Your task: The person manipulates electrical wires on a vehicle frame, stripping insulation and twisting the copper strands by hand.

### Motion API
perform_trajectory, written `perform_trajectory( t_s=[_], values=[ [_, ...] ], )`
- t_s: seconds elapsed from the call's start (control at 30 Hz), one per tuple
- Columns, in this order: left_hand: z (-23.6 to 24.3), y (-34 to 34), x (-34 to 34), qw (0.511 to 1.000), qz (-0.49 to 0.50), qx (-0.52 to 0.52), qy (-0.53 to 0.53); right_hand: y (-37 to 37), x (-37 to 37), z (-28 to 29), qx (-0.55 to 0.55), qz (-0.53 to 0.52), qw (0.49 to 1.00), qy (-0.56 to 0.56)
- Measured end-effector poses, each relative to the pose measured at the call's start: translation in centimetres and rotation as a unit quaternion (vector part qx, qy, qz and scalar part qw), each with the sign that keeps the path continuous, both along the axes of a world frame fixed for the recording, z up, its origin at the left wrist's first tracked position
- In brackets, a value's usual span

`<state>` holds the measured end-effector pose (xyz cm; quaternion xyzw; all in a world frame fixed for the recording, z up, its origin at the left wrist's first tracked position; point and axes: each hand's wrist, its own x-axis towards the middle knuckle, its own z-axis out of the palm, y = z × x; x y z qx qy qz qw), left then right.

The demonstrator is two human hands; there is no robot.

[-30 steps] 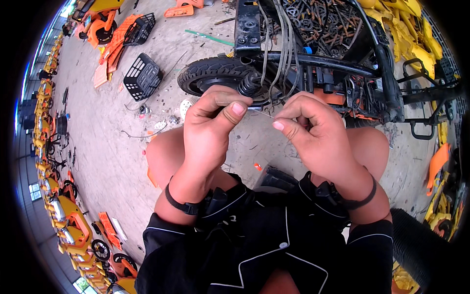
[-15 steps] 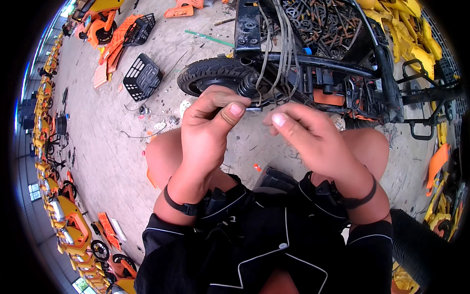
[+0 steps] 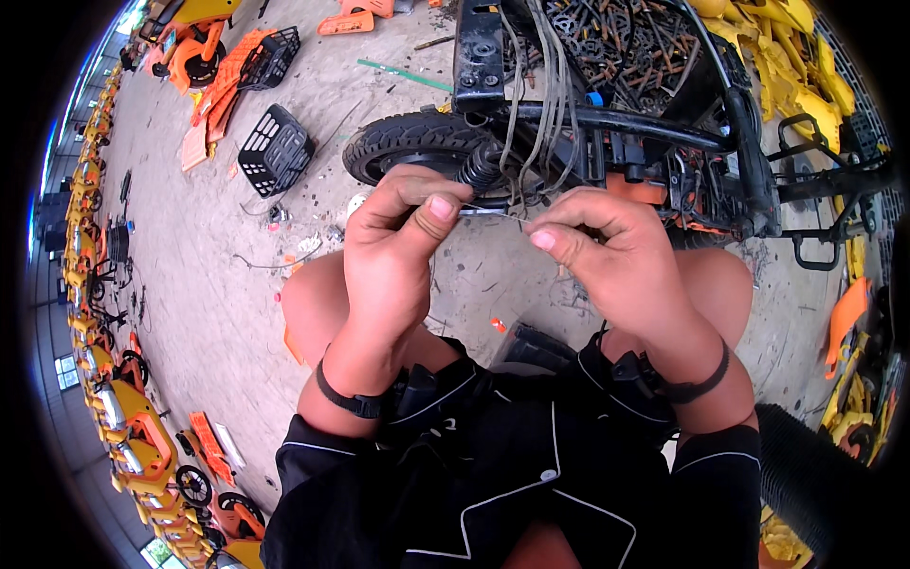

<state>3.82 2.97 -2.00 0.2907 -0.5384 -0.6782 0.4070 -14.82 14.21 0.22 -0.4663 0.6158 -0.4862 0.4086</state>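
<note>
Between my hands runs a thin, pale wire [image 3: 500, 213], roughly level, in front of the black vehicle frame. My left hand [image 3: 396, 242] is closed, pinching one end of it between thumb and forefinger. The other end goes into the pinch of my right hand [image 3: 614, 242], whose fingers are curled. Grey cables [image 3: 542, 104] hang down in loops over the frame [image 3: 626, 118] just beyond my fingers. Behind my left hand are a coil spring [image 3: 480, 167] and a black tyre [image 3: 393, 142]. The wire's tips are hidden in my fingers.
Rusty metal parts [image 3: 616, 47] fill a space behind the frame. Black baskets [image 3: 276, 149] and orange panels [image 3: 224, 87] lie on the concrete floor at the left. Yellow panels [image 3: 773, 66] are heaped at the far right. Rows of yellow vehicles [image 3: 142, 427] line the left side.
My right hand has moved slightly right and its fingers have closed in a pinch. The gap between the hands is wider, and the thin wire now shows stretched across it.
</note>
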Motion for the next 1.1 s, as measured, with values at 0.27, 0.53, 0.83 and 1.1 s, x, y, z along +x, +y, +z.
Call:
perform_trajectory(
  t_s=[0.27, 0.53, 0.83, 1.1],
  values=[
    [-0.03, -0.23, 0.08, 1.000, -0.007, 0.011, -0.006, 0.07, 0.14, -0.65, -0.061, -0.031, 0.998, 0.006],
    [0.02, -0.38, 0.06, 1.000, -0.001, 0.008, 0.016, 0.01, -0.10, 0.03, 0.069, 0.011, 0.996, -0.054],
    [-0.04, -0.34, 0.21, 1.000, -0.006, 0.002, 0.025, -0.12, -0.24, -0.51, 0.015, 0.054, 0.998, -0.028],
    [-0.26, -0.45, 0.29, 0.999, -0.001, 0.005, 0.041, -0.16, -0.05, -0.49, -0.036, -0.016, 0.999, -0.020]
  ],
)
